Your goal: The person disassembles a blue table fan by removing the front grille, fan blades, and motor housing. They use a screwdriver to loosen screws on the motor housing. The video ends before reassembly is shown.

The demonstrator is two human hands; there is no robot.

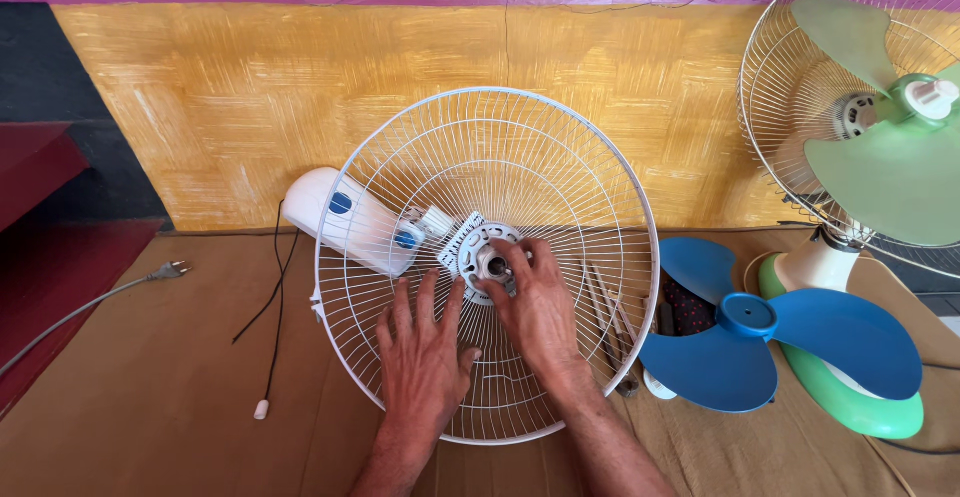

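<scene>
A white wire fan guard [560, 167] lies facing me on a brown floor, mounted on a white fan motor body [345, 219] with blue buttons. My left hand [425, 352] rests flat on the lower wires of the guard, fingers spread. My right hand [535, 302] reaches to the guard's centre, its fingers pinched around the grey hub and shaft [490, 257] there.
A loose blue three-blade fan propeller [770, 332] lies to the right. Behind it stands a green-bladed fan [880, 127] with a wire guard on a green and white base. A grey plug and cord [165, 272] and a thin black pull cord [275, 327] lie at left. Yellow wall behind.
</scene>
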